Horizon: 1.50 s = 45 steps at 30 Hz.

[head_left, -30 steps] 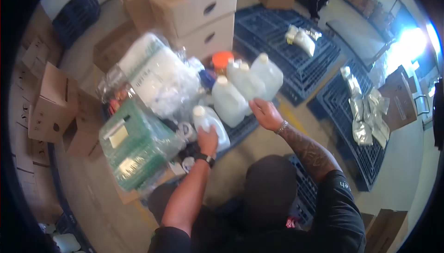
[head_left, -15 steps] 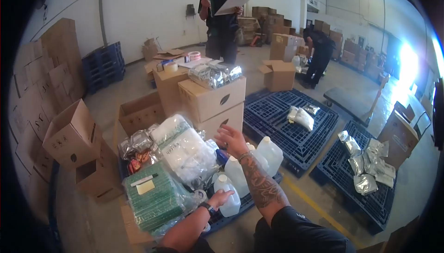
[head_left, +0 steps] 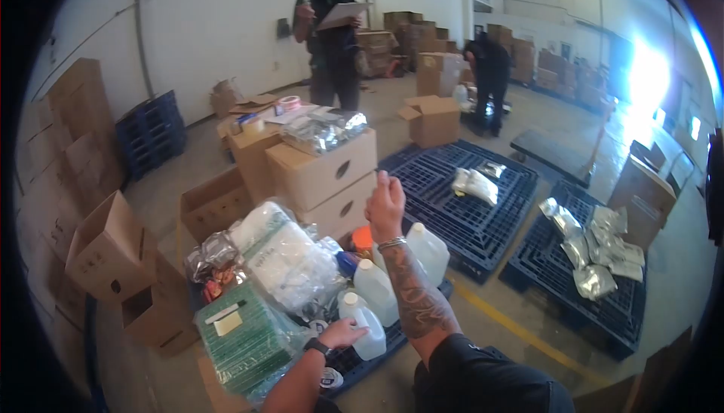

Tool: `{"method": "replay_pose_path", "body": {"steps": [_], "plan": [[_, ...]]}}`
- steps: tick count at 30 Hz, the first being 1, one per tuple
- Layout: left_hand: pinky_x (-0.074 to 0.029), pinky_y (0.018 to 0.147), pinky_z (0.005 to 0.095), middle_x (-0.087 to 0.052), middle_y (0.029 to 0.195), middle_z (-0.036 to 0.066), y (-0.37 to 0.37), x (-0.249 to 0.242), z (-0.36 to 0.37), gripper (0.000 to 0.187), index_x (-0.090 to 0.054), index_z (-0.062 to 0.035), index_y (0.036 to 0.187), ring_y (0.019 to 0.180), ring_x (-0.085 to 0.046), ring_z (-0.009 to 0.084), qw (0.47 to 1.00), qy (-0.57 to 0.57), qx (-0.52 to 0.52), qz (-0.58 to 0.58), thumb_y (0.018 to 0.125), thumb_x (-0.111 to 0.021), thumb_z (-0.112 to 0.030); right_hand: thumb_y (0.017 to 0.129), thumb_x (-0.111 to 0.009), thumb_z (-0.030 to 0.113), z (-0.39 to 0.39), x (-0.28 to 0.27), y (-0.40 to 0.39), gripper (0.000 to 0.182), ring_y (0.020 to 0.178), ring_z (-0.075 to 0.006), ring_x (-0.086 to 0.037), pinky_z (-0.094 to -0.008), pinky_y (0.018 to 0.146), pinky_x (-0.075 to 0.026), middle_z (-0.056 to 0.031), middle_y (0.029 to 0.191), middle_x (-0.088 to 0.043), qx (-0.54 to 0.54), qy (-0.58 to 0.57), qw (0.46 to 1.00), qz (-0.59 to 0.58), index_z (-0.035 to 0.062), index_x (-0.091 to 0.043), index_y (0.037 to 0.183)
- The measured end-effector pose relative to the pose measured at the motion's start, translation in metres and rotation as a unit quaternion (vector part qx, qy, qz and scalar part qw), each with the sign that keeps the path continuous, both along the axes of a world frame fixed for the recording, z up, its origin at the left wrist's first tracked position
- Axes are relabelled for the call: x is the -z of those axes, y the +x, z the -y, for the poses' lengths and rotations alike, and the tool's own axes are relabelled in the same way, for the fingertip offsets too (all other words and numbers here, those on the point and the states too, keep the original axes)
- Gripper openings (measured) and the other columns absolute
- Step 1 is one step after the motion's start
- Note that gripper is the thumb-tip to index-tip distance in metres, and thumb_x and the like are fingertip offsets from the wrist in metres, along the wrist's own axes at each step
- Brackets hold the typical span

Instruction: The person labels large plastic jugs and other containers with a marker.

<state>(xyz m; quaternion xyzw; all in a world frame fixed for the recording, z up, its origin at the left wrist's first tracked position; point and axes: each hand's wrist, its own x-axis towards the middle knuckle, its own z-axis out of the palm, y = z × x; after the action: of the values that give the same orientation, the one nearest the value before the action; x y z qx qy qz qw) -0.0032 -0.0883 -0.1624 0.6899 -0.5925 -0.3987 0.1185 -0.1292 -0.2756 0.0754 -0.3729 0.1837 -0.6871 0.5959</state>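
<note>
Translucent jug [head_left: 367, 341], contents unclear, is gripped by left hand [head_left: 342, 334] on near blue pallet [head_left: 352, 365], left of the other jugs [head_left: 377, 291]. Right hand [head_left: 386, 205], seen spread earlier, is now raised, fingers curled; whether anything is held cannot be told.

Free room over the floor [head_left: 486, 322] right of the jugs [head_left: 375, 292], 2 stacked cartons [head_left: 328, 175] and a wrapped bundle [head_left: 290, 262] in the way leftward.

Along the loaded pallet's [head_left: 348, 363] right edge, jugs [head_left: 376, 292]. Toward the near left corner, a stack [head_left: 245, 353] with marker [head_left: 226, 312] and note [head_left: 228, 325] on top; behind it, a bagged bundle [head_left: 292, 266]. Farther back, cartons [head_left: 318, 171] under pouches [head_left: 323, 133]. Past the far right corner, a second pallet [head_left: 486, 241] bearing packets [head_left: 478, 186].
</note>
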Motion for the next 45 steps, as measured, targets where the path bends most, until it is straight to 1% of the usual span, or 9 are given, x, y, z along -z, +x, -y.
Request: {"method": "replay_pose_path", "body": {"steps": [7, 11, 14, 21, 25, 26, 30, 40, 45], "plan": [[-0.054, 0.074, 0.0345, -0.074, 0.086, 0.010, -0.002, -0.014, 0.002, 0.054, -0.073, -0.0011, 0.102, 0.078, -0.071, 0.0218, 0.997, 0.006, -0.057, -0.051, 0.088, -0.069, -0.054, 0.101, -0.059, 0.014, -0.011, -0.023, -0.014, 0.017, 0.091, -0.0155, -0.064, -0.0300, 0.086, -0.055, -0.0048, 0.094, -0.059, -0.053, -0.155, 0.979, -0.120, 0.0017, -0.053, 0.111], [-0.054, 0.074, 0.0343, -0.074, 0.086, 0.011, 0.001, -0.003, 0.002, 0.060, -0.070, 0.0028, 0.107, 0.079, -0.071, 0.0227, 0.999, -0.008, -0.039, -0.038, 0.087, -0.070, -0.054, 0.106, -0.054, 0.026, -0.018, -0.039, -0.026, 0.025, 0.078, -0.0140, -0.061, -0.0281, 0.072, -0.055, -0.0041, 0.090, -0.058, -0.136, -0.056, 0.989, 0.021, 0.0013, -0.056, 0.108], [-0.055, 0.073, 0.0343, -0.074, 0.085, 0.013, -0.001, -0.002, 0.002, 0.066, -0.067, 0.0051, 0.112, 0.078, -0.071, 0.0227, 0.999, -0.006, -0.038, -0.038, 0.087, -0.069, -0.055, 0.109, -0.047, 0.040, -0.009, -0.031, -0.027, 0.042, 0.049, -0.0079, -0.041, -0.0260, 0.043, -0.032, 0.0007, 0.065, -0.048, -0.084, -0.047, 0.995, 0.030, 0.0072, -0.055, 0.084], [-0.054, 0.066, 0.0348, -0.073, 0.086, 0.014, -0.005, -0.010, 0.005, 0.071, -0.065, 0.0047, 0.115, 0.072, -0.070, 0.0228, 0.999, 0.021, -0.046, -0.020, 0.085, -0.069, -0.059, 0.108, -0.049, 0.039, -0.022, -0.039, -0.026, 0.054, 0.042, -0.0052, -0.027, -0.0262, 0.039, -0.019, 0.0063, 0.051, -0.034, 0.026, -0.085, 0.994, 0.068, 0.0163, -0.039, 0.060], [-0.055, 0.077, 0.0352, -0.073, 0.095, 0.015, -0.013, -0.023, 0.001, 0.059, -0.066, 0.0035, 0.105, 0.085, -0.070, 0.0233, 0.998, 0.012, -0.057, -0.012, 0.088, -0.072, -0.053, 0.106, -0.055, 0.026, -0.026, -0.047, -0.025, 0.029, 0.044, -0.0019, -0.028, -0.0223, 0.041, -0.021, 0.0082, 0.055, -0.037, 0.056, -0.147, 0.986, 0.055, 0.0131, -0.051, 0.080], [-0.055, 0.077, 0.0357, -0.073, 0.096, 0.016, -0.013, -0.025, 0.001, 0.061, -0.066, 0.0038, 0.106, 0.086, -0.070, 0.0245, 0.999, 0.013, -0.047, -0.006, 0.087, -0.072, -0.055, 0.105, -0.055, 0.017, -0.038, -0.056, -0.026, 0.011, 0.046, 0.0003, -0.029, -0.0199, 0.042, -0.023, 0.0098, 0.058, -0.038, 0.045, -0.143, 0.988, 0.021, 0.0068, -0.058, 0.107], [-0.055, 0.080, 0.0379, -0.073, 0.100, 0.019, -0.012, -0.019, 0.000, 0.065, -0.066, 0.0042, 0.109, 0.092, -0.071, 0.0283, 0.999, 0.004, -0.034, -0.011, 0.088, -0.069, -0.057, 0.105, -0.049, 0.006, -0.054, -0.059, -0.022, 0.028, 0.062, 0.0031, -0.032, -0.0169, 0.055, -0.024, 0.0126, 0.073, -0.043, 0.049, -0.231, 0.968, -0.081, 0.0037, -0.058, 0.131], [-0.053, 0.090, 0.0401, -0.070, 0.113, 0.023, -0.017, -0.010, 0.001, 0.075, -0.063, 0.0046, 0.119, 0.103, -0.069, 0.0341, 1.000, -0.008, 0.002, 0.022, 0.086, -0.066, -0.063, 0.105, -0.049, 0.008, -0.061, -0.055, -0.002, 0.023, 0.060, -0.0005, -0.043, -0.0171, 0.057, -0.039, 0.0036, 0.084, -0.049, 0.025, -0.205, 0.965, -0.160, 0.0028, -0.054, 0.127], [-0.052, 0.094, 0.0412, -0.068, 0.120, 0.026, -0.019, -0.017, 0.003, 0.081, -0.059, 0.0052, 0.126, 0.111, -0.067, 0.0359, 0.999, 0.024, 0.000, 0.032, 0.087, -0.064, -0.066, 0.108, -0.046, 0.016, -0.063, -0.055, 0.006, 0.024, 0.071, -0.0126, -0.064, -0.0277, 0.063, -0.052, -0.0078, 0.100, -0.065, -0.170, -0.178, 0.964, -0.101, 0.0005, -0.049, 0.126]]}}
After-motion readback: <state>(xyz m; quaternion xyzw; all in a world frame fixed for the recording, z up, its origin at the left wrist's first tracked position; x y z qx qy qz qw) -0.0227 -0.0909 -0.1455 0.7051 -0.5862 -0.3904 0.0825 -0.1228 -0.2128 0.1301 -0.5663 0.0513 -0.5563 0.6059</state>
